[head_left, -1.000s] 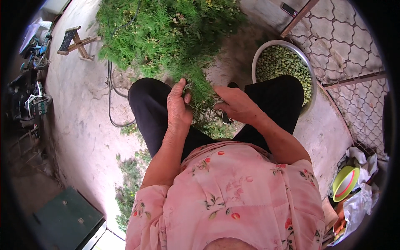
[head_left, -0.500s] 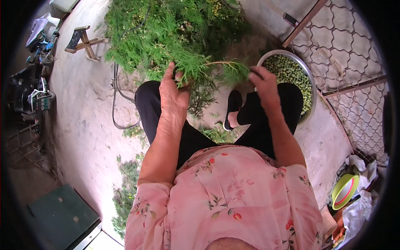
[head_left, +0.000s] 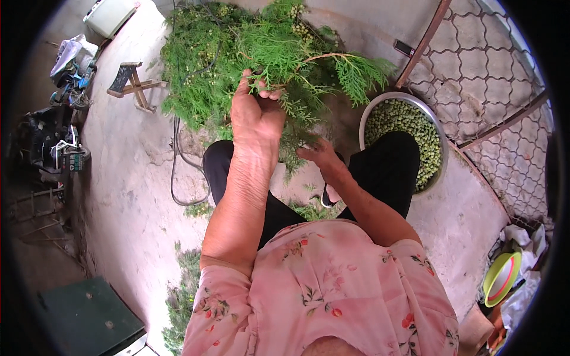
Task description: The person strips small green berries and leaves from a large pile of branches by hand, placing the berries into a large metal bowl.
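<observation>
Right hand (head_left: 323, 155) has shifted leftward, away from the metal bowl (head_left: 404, 95). Left hand (head_left: 258, 110): fingers curled, holding a green branch (head_left: 314, 59) that spreads above and right. Right hand: below branch, fingers loosely bent; any hold unclear.

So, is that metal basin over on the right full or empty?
Not empty: small green pieces spread across the metal basin. Whether it's full, I cannot tell: this view doesn't show their depth.
</observation>
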A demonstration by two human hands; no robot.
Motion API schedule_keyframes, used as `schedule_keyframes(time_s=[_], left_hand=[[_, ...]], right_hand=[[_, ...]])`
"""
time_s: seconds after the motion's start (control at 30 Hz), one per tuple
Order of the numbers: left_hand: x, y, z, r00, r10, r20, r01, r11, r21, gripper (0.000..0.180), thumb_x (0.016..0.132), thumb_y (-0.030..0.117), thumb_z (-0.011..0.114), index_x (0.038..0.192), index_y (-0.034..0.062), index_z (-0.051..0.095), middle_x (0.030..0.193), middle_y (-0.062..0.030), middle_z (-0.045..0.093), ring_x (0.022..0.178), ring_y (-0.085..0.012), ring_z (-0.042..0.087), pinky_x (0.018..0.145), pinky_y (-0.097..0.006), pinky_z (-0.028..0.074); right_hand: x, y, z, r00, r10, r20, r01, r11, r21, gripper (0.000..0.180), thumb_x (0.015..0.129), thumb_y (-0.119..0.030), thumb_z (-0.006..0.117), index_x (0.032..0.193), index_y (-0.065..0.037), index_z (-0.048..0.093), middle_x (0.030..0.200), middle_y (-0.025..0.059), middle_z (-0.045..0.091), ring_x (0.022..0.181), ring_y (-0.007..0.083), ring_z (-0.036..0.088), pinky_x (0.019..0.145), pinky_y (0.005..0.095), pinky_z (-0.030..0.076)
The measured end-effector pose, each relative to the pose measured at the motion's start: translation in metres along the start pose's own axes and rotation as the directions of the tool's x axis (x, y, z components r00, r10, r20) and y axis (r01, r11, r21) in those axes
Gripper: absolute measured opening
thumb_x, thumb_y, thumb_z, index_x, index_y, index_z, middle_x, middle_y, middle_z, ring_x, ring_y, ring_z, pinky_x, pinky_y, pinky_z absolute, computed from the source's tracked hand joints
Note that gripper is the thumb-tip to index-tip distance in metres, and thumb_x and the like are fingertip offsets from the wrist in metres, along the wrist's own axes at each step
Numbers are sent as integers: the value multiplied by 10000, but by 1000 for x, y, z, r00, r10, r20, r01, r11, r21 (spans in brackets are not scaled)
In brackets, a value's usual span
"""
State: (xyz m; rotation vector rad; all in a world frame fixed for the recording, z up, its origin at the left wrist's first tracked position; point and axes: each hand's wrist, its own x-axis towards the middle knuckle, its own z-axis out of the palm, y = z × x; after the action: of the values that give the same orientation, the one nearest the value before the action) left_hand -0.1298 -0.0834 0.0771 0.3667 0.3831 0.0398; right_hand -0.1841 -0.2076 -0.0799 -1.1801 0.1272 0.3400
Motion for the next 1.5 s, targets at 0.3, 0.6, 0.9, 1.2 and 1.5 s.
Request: schedule_keyframes(time_s=[0.3, 0.6, 0.9, 1.2, 1.5], left_hand=[[-16, 29, 16, 977, 11, 214, -2, 999, -44, 246, 898, 288, 451, 872, 50, 508, 708, -32, 541, 608, -140, 465, 598, -271, 402], [-41, 70, -19, 928, 252, 273, -309, 932, 190, 254, 887, 251, 477, 998, 26, 515, 952, -114, 599, 812, -194, 560, 745, -323, 477], [-65, 31, -70, 957, 43, 286, -241, 665, 707, 472, 809, 394, 581, 1161, 87, 515, 1117, -55, 563, 1058, -188, 476, 898, -373, 351], [-104, -9, -103, 932, -316, 179, 80, 658, 749, 332, 763, 223, 674, 1011, 24, 579, 767, -1, 599, 627, -68, 532, 503, -215, 430], [-115, 17, -116, 941, -317, 119, 98, 592, 800, 109, 786, 126, 635, 812, 38, 574, 604, -3, 522, 471, -82, 465, 359, -189, 326]], right_hand=[[-36, -35, 24, 994, -36, 104, 24, 993, 115, 321, 809, -202, 597, 1041, 13, 538, 934, 39, 574, 853, 131, 525, 810, 267, 410], [-49, -91, 40, 998, -43, -43, 52, 965, 257, 180, 823, -201, 599, 910, -62, 526, 756, 21, 512, 588, 150, 536, 437, 255, 431], [-48, -102, 53, 991, 42, 126, -91, 903, 420, 117, 858, -148, 535, 889, -36, 525, 734, 76, 563, 493, 122, 487, 408, 228, 385], [-18, -103, 53, 996, -20, 89, -16, 920, 392, 118, 867, -133, 515, 891, -17, 519, 741, 72, 565, 541, 143, 511, 458, 253, 427], [-5, -128, 24, 999, -38, -34, 49, 902, 429, 153, 873, -151, 507, 930, -14, 470, 756, 86, 519, 559, 138, 471, 448, 214, 385]])
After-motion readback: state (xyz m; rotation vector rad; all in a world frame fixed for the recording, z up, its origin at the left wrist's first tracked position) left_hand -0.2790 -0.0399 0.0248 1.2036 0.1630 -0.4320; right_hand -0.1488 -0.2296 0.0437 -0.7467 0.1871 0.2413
